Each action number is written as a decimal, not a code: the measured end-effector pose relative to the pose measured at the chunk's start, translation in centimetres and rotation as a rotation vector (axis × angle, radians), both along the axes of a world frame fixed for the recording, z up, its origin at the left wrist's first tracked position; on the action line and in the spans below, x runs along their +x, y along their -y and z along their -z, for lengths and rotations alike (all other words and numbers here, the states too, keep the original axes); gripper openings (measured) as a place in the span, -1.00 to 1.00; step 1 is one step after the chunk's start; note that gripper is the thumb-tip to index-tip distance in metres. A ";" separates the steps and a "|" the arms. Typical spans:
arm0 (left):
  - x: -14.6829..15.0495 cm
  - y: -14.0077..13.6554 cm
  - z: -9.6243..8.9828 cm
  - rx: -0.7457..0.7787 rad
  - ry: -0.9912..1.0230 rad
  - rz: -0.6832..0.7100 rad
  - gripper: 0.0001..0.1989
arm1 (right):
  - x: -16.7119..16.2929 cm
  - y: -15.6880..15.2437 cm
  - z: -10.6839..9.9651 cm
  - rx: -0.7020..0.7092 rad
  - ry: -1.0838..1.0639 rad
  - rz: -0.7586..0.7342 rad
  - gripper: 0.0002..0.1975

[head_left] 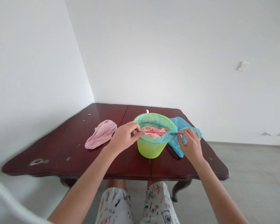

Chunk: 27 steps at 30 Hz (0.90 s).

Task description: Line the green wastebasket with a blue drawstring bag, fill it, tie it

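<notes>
A lime-green plastic basket (151,151) with a perforated wall stands upright on the table, and thin blue plastic film (163,138) lies over its near right rim. Across its mouth runs a thin red string (154,132), stretched between my two hands. My left hand (124,137) pinches the string's left end by the basket's left rim. On the other side, my right hand (191,144) pinches its right end, close to a crumpled blue plastic bag (183,123). White-and-orange printed plastic (159,135) shows inside the basket, partly hidden by the string and film.
A folded pink cloth (102,132) lies left of the basket on the dark red wooden table (67,140). Small pale scraps or marks dot the table's left part. White walls rise behind and to the left. My knees are below the table's front edge.
</notes>
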<state>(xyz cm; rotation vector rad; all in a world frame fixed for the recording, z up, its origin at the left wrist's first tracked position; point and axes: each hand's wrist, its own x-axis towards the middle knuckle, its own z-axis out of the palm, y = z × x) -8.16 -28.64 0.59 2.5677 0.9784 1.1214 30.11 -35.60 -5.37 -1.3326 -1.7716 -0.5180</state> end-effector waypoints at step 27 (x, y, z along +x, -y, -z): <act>6.9 0.6 -1.1 -0.045 -0.073 0.346 -0.76 | 0.3 -5.4 -6.6 -0.425 -0.483 -0.471 -0.66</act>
